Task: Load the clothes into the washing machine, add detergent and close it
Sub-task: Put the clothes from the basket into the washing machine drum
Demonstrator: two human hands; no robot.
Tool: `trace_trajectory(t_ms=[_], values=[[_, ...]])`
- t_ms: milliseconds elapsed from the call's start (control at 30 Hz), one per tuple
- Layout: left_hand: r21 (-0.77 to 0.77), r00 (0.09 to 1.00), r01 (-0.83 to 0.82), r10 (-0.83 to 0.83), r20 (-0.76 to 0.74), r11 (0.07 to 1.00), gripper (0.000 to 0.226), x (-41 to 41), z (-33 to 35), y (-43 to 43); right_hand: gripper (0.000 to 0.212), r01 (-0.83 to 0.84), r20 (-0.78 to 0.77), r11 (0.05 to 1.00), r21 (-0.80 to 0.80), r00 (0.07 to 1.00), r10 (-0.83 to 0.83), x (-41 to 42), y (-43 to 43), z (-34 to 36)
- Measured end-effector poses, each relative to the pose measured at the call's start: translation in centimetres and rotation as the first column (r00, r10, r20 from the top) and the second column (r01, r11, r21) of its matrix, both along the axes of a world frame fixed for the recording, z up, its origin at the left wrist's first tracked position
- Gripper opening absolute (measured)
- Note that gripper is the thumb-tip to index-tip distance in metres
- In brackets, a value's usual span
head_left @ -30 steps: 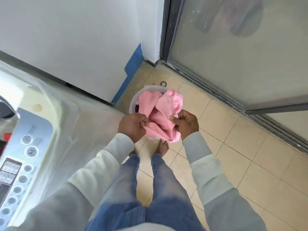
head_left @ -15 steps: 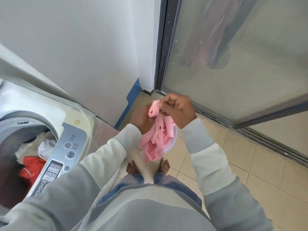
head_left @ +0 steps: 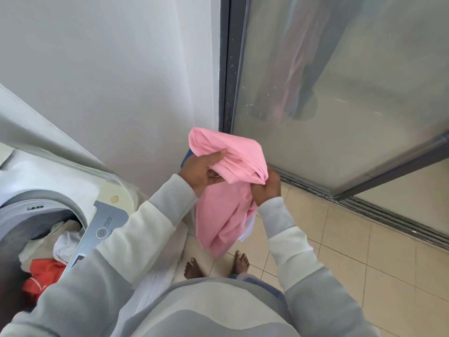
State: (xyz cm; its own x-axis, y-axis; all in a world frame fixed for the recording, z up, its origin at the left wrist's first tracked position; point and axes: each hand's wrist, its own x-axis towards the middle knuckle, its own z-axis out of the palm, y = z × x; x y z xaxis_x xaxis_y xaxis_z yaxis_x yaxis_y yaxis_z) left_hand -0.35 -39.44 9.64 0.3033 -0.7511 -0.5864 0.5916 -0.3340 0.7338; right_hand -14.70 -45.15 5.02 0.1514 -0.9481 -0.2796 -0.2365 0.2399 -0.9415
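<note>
Head view: left hand (head_left: 201,171), right hand (head_left: 267,188) aloft, seemingly around garment (head_left: 226,215).

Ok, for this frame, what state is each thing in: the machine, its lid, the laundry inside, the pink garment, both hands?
washing machine: open on top, drum partly loaded.
lid: raised.
red garment: in the drum, beside white clothes.
pink garment: outside the machine, held in the air, hanging bunched.
left hand: pinches the garment's upper fold.
right hand: grips a bunched part of it.
</note>
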Motion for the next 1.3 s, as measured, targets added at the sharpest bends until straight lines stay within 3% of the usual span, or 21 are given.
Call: trace_trajectory(t_ms=[67, 100, 133, 167, 200, 300, 367, 433, 500, 600, 667, 767, 867, 900, 967, 1000, 1067, 1100, 1133, 1233, 1300], values=[[-0.023, 0.921, -0.127, 0.127, 0.369, 0.992, 0.062, 0.9, 0.1, 0.8, 0.030, -0.027, -0.123, 0.978, -0.207, 0.992, 0.001, -0.2, -0.7, 0.4], [-0.077, 0.736, -0.156, 0.168, 0.656, 0.985, 0.071, 1.4, 0.3, 1.3, 0.039, -0.084, -0.214, 0.956, -0.280, 0.977, 0.023, -0.4, -1.1, 0.7], [-0.136, 0.472, -0.075, 0.155, 0.868, 0.988, 0.081, 1.7, 0.2, 1.8, 0.043, -0.155, -0.298, 0.936, -0.315, 0.953, 0.058, -0.5, -1.4, 1.5], [-0.151, 0.266, 0.067, 0.128, 0.956, 0.986, 0.092, 1.8, 0.1, 2.1, 0.040, -0.225, -0.395, 0.915, -0.335, 0.915, 0.081, -0.3, -1.7, 2.3], [-0.111, 0.182, 0.211, 0.072, 0.981, 0.971, 0.105, 1.6, -0.1, 2.2, 0.034, -0.312, -0.503, 0.892, -0.328, 0.857, 0.115, 0.0, -1.9, 3.0], [0.080, 0.323, 0.460, -0.251, 0.912, 0.884, 0.128, -0.1, 0.1, 1.4, 0.026, -0.623, -0.721, 0.767, -0.152, 0.601, 0.345, 1.7, -1.5, 4.7], [0.104, 0.519, 0.467, -0.368, 0.771, 0.878, 0.103, -0.6, -1.6, 0.4, 0.022, -0.688, -0.718, 0.722, -0.077, 0.541, 0.438, 2.4, -0.9, 5.4], [0.068, 0.753, 0.277, -0.260, 0.604, 0.959, 0.073, -0.6, -2.9, 0.1, 0.016, -0.675, -0.661, 0.736, -0.048, 0.574, 0.483, 2.7, -0.3, 6.2], [0.040, 0.872, 0.113, -0.118, 0.475, 0.993, 0.065, -0.1, -4.5, 0.2, 0.012, -0.691, -0.598, 0.723, -0.017, 0.586, 0.547, 2.7, 0.2, 6.5], [-0.041, 0.945, -0.065, 0.075, 0.318, 0.997, 0.041, -0.1, -4.1, 0.5, 0.051, -0.650, -0.266, 0.758, -0.053, 0.741, 0.617, 1.1, -0.3, 5.5], [-0.095, 0.981, -0.096, 0.111, 0.158, 0.991, 0.042, 0.0, -3.4, 0.6, 0.068, -0.556, -0.082, 0.815, -0.163, 0.831, 0.550, -0.7, -1.0, 4.2], [-0.173, 0.988, -0.097, 0.075, -0.132, 0.980, 0.061, -0.7, -2.5, 1.0, 0.106, -0.537, 0.012, 0.819, -0.200, 0.835, 0.550, -1.9, -0.5, 2.7], [-0.168, 0.944, -0.134, 0.074, -0.323, 0.977, 0.032, -2.0, -1.4, 0.7, 0.119, -0.553, 0.140, 0.818, -0.154, 0.808, 0.573, -1.2, 0.6, 1.1], [-0.129, 0.945, -0.145, 0.098, -0.313, 0.981, 0.029, -2.3, -1.2, 0.5, 0.110, -0.540, 0.146, 0.821, -0.185, 0.811, 0.567, -0.7, 0.7, 1.2], [-0.116, 0.989, -0.131, 0.137, 0.049, 0.985, 0.027, -2.6, -1.5, 0.3, 0.090, -0.462, 0.181, 0.848, -0.260, 0.839, 0.513, 0.3, 1.0, 1.4], [-0.116, 0.918, -0.074, 0.113, 0.380, 0.990, 0.032, -2.5, -1.7, 0.3, 0.081, -0.408, 0.201, 0.875, -0.261, 0.863, 0.463, 0.7, 1.2, 1.7], [-0.069, 0.583, 0.111, -0.009, 0.812, 0.991, 0.047, -2.0, -2.9, 0.2, 0.054, -0.323, 0.215, 0.926, -0.194, 0.907, 0.362, 1.1, 1.4, 1.9], [-0.039, 0.469, 0.129, -0.026, 0.883, 0.991, 0.045, -1.6, -3.0, -0.1, 0.046, -0.291, 0.201, 0.941, -0.170, 0.925, 0.322, 1.1, 1.4, 2.3], [-0.058, 0.451, 0.109, 0.003, 0.892, 0.992, 0.037, -1.0, -2.5, -0.3, 0.047, -0.253, 0.158, 0.954, -0.158, 0.948, 0.278, 1.1, 1.2, 2.6], [-0.214, 0.677, 0.090, 0.098, 0.730, 0.973, 0.035, 1.6, -1.0, -0.2, 0.045, -0.262, -0.031, 0.945, -0.198, 0.965, 0.261, 0.8, -0.3, 4.6], [-0.232, 0.597, 0.291, 0.014, 0.802, 0.928, 0.063, 2.8, 0.0, 0.4, 0.045, -0.462, -0.389, 0.870, -0.171, 0.843, 0.371, 1.1, -1.1, 6.2]])
